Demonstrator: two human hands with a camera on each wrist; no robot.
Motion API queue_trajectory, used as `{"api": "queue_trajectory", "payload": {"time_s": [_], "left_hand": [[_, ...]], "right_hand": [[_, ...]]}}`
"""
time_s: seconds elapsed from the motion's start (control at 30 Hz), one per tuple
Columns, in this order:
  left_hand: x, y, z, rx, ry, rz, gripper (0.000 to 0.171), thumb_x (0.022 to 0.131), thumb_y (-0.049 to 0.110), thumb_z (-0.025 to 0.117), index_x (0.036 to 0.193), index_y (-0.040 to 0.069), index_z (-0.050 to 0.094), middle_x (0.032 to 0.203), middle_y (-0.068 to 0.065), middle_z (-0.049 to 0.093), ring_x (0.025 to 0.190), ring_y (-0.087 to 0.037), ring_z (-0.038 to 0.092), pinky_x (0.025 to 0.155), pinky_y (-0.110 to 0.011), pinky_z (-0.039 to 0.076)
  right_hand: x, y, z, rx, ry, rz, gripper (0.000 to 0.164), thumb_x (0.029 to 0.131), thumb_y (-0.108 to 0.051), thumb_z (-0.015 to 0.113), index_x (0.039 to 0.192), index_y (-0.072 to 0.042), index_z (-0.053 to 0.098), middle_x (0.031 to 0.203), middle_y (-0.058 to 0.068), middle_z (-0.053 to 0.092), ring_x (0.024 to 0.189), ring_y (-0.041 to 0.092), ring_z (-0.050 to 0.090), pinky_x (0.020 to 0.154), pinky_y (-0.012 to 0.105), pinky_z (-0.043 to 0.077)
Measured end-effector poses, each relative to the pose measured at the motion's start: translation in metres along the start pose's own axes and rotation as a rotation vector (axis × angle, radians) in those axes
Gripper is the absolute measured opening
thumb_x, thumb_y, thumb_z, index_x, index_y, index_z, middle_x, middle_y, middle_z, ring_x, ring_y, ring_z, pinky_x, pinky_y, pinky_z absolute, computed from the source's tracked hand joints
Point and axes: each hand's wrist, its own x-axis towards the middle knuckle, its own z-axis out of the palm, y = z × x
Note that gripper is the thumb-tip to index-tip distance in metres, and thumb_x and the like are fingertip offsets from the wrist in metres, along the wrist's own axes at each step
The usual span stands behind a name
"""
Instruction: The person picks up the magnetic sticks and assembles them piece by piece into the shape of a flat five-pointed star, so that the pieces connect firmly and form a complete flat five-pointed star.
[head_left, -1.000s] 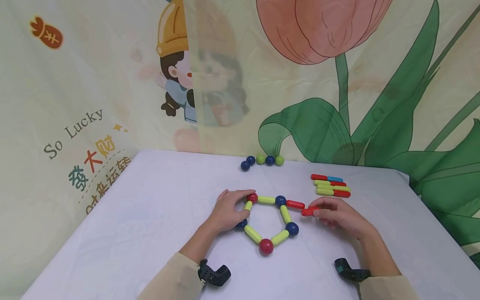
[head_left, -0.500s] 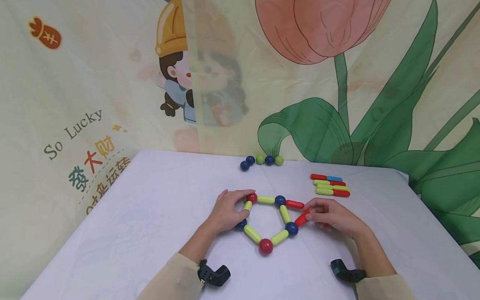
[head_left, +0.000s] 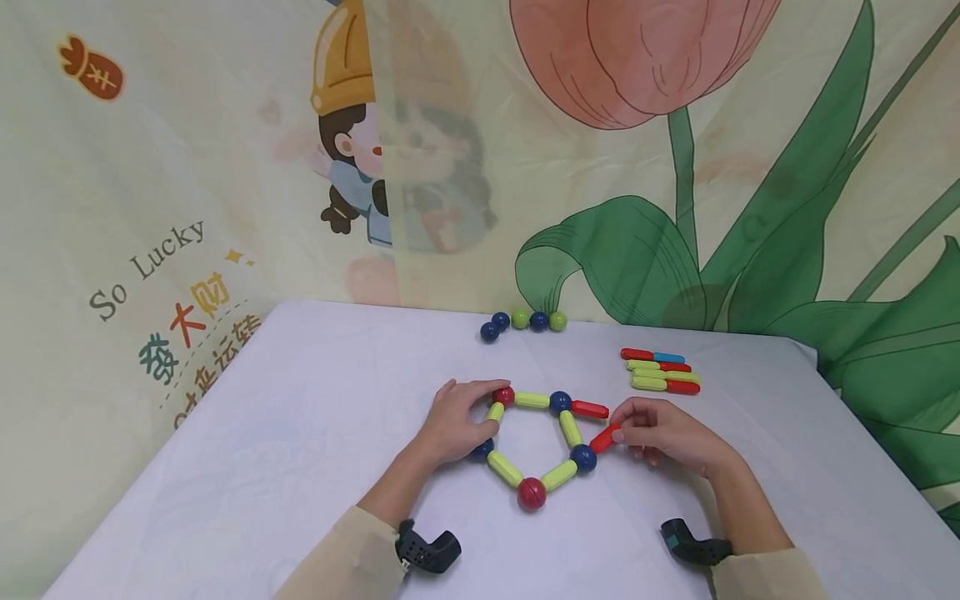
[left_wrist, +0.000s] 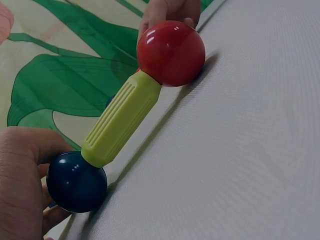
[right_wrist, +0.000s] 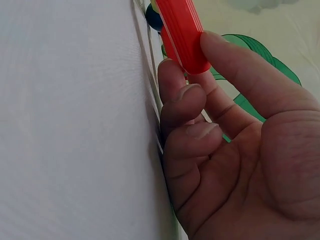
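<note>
A five-sided ring of magnetic rods and balls lies on the table, with lime rods (head_left: 532, 400) joining red and dark blue balls. My left hand (head_left: 450, 425) holds its left side, index finger at the back red ball (head_left: 504, 395) and thumb by the left blue ball (left_wrist: 75, 181). With thumb and fingertips, my right hand (head_left: 671, 433) pinches a red magnetic rod (head_left: 604, 438); its far end meets the right blue ball (head_left: 583, 458). Another red rod (head_left: 590, 409) sticks out from the back blue ball (head_left: 560, 402). The front red ball (left_wrist: 171, 53) looms in the left wrist view.
Several loose blue and green balls (head_left: 521, 318) sit at the table's back edge. To the back right lies a small stack of red, lime and blue rods (head_left: 663, 380). A printed cloth hangs behind the white table (head_left: 300, 375).
My right hand has moved left and slightly down, bringing the red rod from beside the other red rod to the right blue ball. My left hand has stayed in place.
</note>
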Motion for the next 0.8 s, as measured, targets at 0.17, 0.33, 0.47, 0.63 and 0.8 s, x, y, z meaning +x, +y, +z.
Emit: {"api": "queue_trajectory", "payload": {"time_s": [0.17,0.33,0.47,0.63,0.8], "left_hand": [[0.0,-0.001,0.001,0.013,-0.01,-0.005,0.057,0.088,0.019,0.066,0.145,0.02,0.06,0.146,-0.003,0.063,0.142,-0.027,0.052,0.127,-0.061,0.017],[0.0,0.0,0.001,0.022,-0.009,-0.015,0.057,0.089,0.019,0.066,0.145,0.022,0.059,0.146,-0.002,0.062,0.143,-0.026,0.051,0.127,-0.061,0.016],[0.001,0.002,0.0,0.02,-0.003,-0.02,0.056,0.089,0.019,0.066,0.145,0.021,0.059,0.146,-0.003,0.063,0.143,-0.026,0.051,0.127,-0.061,0.015],[0.001,0.002,0.001,0.02,-0.004,-0.034,0.056,0.089,0.02,0.067,0.145,0.023,0.06,0.145,-0.002,0.063,0.144,-0.026,0.051,0.128,-0.059,0.014],[0.001,0.001,0.001,0.02,0.001,-0.025,0.055,0.089,0.02,0.066,0.144,0.022,0.06,0.144,-0.002,0.064,0.143,-0.026,0.052,0.127,-0.06,0.015]], "right_hand": [[-0.002,-0.001,-0.001,-0.002,-0.002,0.005,0.042,0.093,-0.027,0.076,0.123,-0.001,0.061,0.093,0.008,0.067,0.073,0.021,0.061,0.062,0.029,0.056],[-0.001,-0.004,-0.003,-0.096,0.118,0.038,0.049,0.095,-0.04,0.072,0.129,-0.007,0.062,0.094,0.008,0.065,0.075,0.024,0.061,0.065,0.03,0.055],[0.001,-0.008,-0.006,-0.13,0.232,0.029,0.046,0.098,-0.038,0.068,0.13,-0.006,0.061,0.096,0.01,0.063,0.075,0.023,0.057,0.065,0.028,0.052],[0.005,-0.017,-0.006,-0.094,0.302,-0.002,0.043,0.102,-0.037,0.064,0.131,-0.005,0.059,0.101,0.013,0.063,0.073,0.02,0.055,0.063,0.027,0.051],[0.011,-0.037,-0.006,-0.064,0.404,-0.067,0.047,0.103,-0.043,0.061,0.13,-0.004,0.058,0.106,0.016,0.062,0.076,0.022,0.056,0.064,0.025,0.052]]}}
